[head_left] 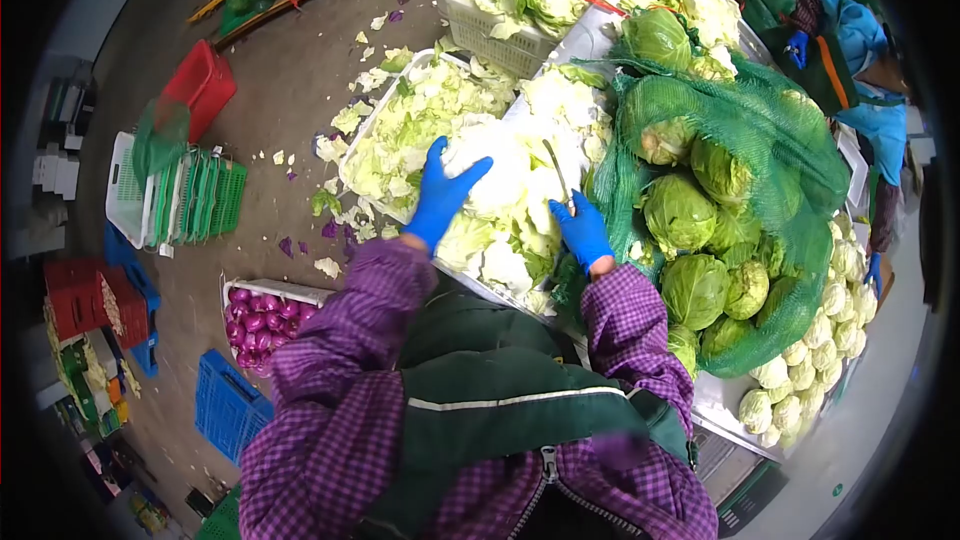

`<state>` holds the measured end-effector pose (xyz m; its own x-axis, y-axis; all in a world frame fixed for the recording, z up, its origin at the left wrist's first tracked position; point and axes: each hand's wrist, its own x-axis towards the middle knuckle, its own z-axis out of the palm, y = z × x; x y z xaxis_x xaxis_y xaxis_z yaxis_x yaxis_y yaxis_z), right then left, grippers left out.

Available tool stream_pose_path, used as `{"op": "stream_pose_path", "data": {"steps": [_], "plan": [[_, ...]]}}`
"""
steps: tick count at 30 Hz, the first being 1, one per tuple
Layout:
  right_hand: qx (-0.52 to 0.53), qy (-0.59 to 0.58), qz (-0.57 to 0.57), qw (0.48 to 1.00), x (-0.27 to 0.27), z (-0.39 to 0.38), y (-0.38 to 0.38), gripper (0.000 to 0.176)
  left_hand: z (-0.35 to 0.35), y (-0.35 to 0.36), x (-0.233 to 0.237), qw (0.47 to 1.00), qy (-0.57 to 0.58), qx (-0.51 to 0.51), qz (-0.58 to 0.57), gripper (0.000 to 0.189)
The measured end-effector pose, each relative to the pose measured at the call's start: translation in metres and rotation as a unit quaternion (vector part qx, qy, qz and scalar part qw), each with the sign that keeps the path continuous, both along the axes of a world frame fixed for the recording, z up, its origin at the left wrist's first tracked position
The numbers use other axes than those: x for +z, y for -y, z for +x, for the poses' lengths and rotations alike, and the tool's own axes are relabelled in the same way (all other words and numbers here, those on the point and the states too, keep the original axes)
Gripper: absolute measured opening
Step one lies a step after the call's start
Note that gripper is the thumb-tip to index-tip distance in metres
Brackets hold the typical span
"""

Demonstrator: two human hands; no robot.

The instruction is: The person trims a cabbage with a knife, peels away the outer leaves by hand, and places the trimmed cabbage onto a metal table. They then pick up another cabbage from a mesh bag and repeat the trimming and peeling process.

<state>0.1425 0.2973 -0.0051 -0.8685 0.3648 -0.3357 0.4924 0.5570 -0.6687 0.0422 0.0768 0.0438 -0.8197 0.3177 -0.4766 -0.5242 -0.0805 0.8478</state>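
Observation:
My left hand (445, 195), in a blue glove, has its thumb and fingers spread at the edge of a bright, pale heap of cabbage leaves (520, 190). Overexposure hides whether a whole head lies under it. In my right hand (583, 232), also blue-gloved, is a knife (556, 170) with a narrow blade pointing up and away from me. Just right of that hand, a green net bag (740, 105) spills whole green cabbages (680, 212). A white crate (365, 135) full of loose leaves stands beyond my left hand.
Another leaf-filled crate (490, 45) stands at the far side. Trimmed cabbages (820, 340) are piled at the right. A crate of purple onions (265, 325), a blue crate (230, 405) and a red bin (200, 90) sit on the littered floor. A co-worker (855, 50) is at upper right.

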Motion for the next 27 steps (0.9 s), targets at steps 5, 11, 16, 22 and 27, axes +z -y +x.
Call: {"op": "stream_pose_path", "data": {"steps": [5, 11, 16, 22, 27], "plan": [[0.103, -0.217, 0.092, 0.966, 0.053, -0.016, 0.005, 0.062, 0.01, -0.013, -0.04, 0.91, -0.353, -0.027, -0.216, 0.105], [0.122, -0.151, 0.039, 0.98, 0.035, -0.025, 0.027, 0.055, 0.02, -0.01, -0.034, 0.878, -0.41, -0.08, -0.232, 0.108], [-0.122, 0.007, -0.177, 0.977, 0.004, -0.062, -0.002, 0.047, 0.025, -0.009, -0.028, 0.833, -0.48, -0.122, -0.247, 0.103], [-0.141, -0.135, -0.328, 0.924, 0.014, -0.032, 0.022, 0.051, 0.014, 0.015, -0.02, 0.851, -0.454, -0.18, -0.194, 0.109], [-0.053, -0.167, -0.162, 0.971, 0.025, -0.021, 0.026, 0.062, 0.031, -0.013, -0.035, 0.972, -0.205, 0.017, -0.117, 0.116]]}}
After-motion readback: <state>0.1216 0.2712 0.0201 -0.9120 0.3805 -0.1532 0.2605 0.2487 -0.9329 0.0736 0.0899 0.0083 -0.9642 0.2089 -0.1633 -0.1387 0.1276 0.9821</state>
